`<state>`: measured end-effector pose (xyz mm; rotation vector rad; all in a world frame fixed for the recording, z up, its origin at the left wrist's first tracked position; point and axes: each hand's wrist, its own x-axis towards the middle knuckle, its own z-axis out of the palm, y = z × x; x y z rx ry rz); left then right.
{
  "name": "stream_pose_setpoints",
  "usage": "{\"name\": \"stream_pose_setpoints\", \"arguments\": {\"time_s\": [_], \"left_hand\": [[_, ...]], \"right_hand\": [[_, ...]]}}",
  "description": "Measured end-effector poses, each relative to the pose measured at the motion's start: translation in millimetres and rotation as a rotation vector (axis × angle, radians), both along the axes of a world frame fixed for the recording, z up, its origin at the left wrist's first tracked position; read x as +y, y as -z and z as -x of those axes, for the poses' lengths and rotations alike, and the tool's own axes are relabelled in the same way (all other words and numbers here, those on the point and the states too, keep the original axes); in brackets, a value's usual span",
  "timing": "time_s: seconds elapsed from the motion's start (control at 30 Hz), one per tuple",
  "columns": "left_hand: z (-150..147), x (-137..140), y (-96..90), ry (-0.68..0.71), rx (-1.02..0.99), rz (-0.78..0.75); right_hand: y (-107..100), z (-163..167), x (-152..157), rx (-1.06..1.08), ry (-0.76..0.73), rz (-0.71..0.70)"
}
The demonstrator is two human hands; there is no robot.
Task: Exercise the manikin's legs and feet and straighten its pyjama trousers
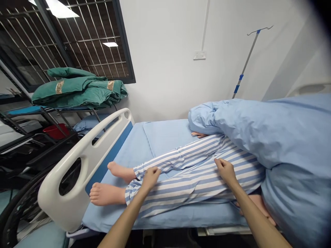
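Note:
A manikin-like figure lies on the bed in blue-and-white striped trousers (191, 182), its bare feet (108, 194) towards the footboard. Over the lower part of the trouser legs, near the ankles, my left hand (151, 177) is closed, fingers curled in. My right hand (225, 169) is also closed, its thumb and fingers together over the thigh. Both seem to touch or hover just above the striped cloth; whether any cloth is pinched in them is hidden. A light blue quilt (240, 127) is folded back over the upper body. One of the figure's hands (199, 134) shows beneath its edge.
The white footboard (60, 165) rises at the left end of the blue bed sheet (165, 134). Beyond it are folded green bedding (85, 91), a red bucket (56, 131) and a wheelchair wheel (12, 213). An IV pole (247, 62) stands by the wall.

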<state>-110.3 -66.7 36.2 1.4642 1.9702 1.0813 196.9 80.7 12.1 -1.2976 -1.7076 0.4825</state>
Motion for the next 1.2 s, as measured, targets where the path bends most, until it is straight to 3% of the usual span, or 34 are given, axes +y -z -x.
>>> {"name": "stream_pose_setpoints", "arguments": {"time_s": [0.13,0.27,0.37,0.5,0.57,0.63,0.77,0.97,1.2], "left_hand": [[45.7,-41.5,21.7,-0.344,0.331,0.118],[49.1,-48.9,34.5,-0.401,0.401,0.194],[49.9,-48.2,33.2,-0.381,0.365,0.165],[56.0,-51.7,35.1,-0.354,0.349,0.116],[59.8,-53.4,39.5,-0.361,0.346,0.103],[63.8,-54.0,43.6,-0.371,0.317,0.076],[66.2,-51.4,38.9,-0.399,0.116,-0.068],[46.0,-36.1,18.1,-0.385,-0.226,-0.302],[43.7,-28.4,40.7,-0.356,-0.077,-0.204]], "right_hand": [[0.6,-0.8,1.7,-0.013,0.023,0.01],[-6.6,22.1,-10.9,-0.049,0.071,0.001],[-13.7,86.7,-47.8,0.014,-0.047,-0.024],[-11.1,214.2,-119.3,0.075,-0.464,0.043],[-4.4,265.1,-146.4,0.065,-0.522,0.052],[3.7,293.7,-161.1,0.059,-0.494,0.059],[14.2,298.2,-158.7,0.134,-0.477,0.111],[10.6,288.4,-144.3,0.324,-0.486,0.226],[11.8,292.1,-153.1,0.315,-0.433,0.206]]}}
